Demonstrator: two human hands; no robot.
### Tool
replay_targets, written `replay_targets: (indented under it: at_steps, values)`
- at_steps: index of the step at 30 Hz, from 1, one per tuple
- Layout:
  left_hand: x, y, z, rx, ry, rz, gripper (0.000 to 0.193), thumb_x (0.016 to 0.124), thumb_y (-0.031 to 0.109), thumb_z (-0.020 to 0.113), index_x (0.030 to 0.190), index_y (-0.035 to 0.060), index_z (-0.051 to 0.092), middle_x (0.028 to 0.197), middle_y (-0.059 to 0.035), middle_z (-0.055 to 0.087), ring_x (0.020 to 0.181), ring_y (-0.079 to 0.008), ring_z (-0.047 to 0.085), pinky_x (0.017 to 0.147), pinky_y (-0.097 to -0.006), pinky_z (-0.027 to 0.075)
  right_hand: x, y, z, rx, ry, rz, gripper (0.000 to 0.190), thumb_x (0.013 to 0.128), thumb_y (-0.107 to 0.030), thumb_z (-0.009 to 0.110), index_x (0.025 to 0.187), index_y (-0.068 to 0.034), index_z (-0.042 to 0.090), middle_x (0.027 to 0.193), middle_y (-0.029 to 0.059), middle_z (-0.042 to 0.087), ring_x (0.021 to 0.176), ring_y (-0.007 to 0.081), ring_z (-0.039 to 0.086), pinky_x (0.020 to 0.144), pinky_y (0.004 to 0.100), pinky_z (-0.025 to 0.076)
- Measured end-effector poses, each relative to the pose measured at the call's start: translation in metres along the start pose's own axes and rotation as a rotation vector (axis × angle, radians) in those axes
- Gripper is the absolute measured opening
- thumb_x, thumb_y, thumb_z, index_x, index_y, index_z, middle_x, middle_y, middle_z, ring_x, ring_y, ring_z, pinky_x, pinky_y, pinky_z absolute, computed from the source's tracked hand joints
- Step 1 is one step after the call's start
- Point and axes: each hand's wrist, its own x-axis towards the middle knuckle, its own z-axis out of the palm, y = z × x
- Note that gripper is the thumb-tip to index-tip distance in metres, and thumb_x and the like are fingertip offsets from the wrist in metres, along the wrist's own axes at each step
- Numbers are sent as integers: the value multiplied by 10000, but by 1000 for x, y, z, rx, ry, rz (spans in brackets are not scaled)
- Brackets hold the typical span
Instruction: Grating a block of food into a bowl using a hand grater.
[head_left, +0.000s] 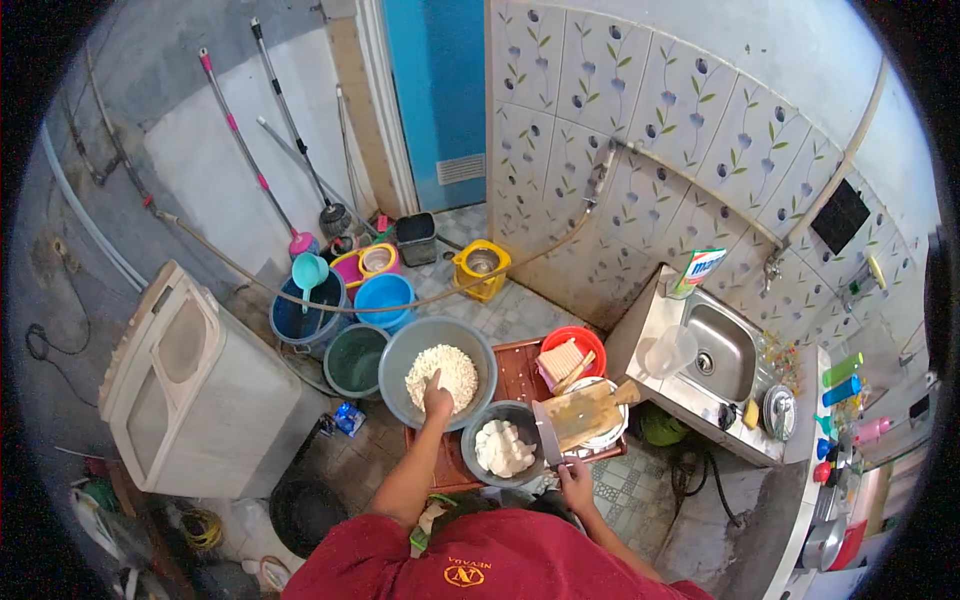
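Observation:
My left hand (437, 399) reaches over the rim of a large grey plastic basin (397, 352), one finger extended onto a heap of small chopped whitish pieces (454, 367). Nothing shows in its grasp. The handle of a broad-bladed kitchen knife (547, 433) is in my right hand (575, 484), blade pointing away from me. That blade lies between a smaller dark grey basin (480, 416) and a worn wooden cutting board (581, 412). Larger white chunks (506, 448) fill part of the smaller basin. The board rests across a white bowl (619, 431).
A red-brown low table (517, 373) bears the basins and a red basin (598, 352) holding pinkish slabs. Left are water buckets (358, 360) and a washing machine (225, 390). A hose (427, 304) crosses beyond them. A steel sink (720, 345) stands at right.

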Motion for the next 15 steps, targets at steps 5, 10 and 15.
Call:
replay_targets:
  at_steps: [5, 10, 15]
  values:
    - [-21, 5, 8, 3, 77, 212, 398, 662, -107, 390, 1013, 13, 533, 975, -209, 556, 932, -351, 520, 806, -363, 419, -5, -3, -22, -3, 80, 13, 141, 834, -79, 492, 957, -13, 509, 628, 65, 558, 459, 105, 485, 406, 239, 378]
    - [-82, -6, 35, 71, 67, 482, 293, 638, -96, 452, 883, 16, 565, 886, -173, 548, 860, -346, 524, 789, -383, 413, -13, -13, -40, -16, 93, 40, 149, 827, -70, 508, 958, 2, 506, 618, 52, 548, 458, 96, 478, 410, 235, 381]
    - [-118, -46, 71, 96, -289, 302, 213, 627, -72, 462, 787, 29, 561, 853, -178, 542, 875, -335, 504, 752, -390, 411, -31, -1, -66, 17, 1, 89, 170, 837, -55, 494, 999, -1, 485, 652, 54, 557, 473, 85, 468, 422, 224, 383]
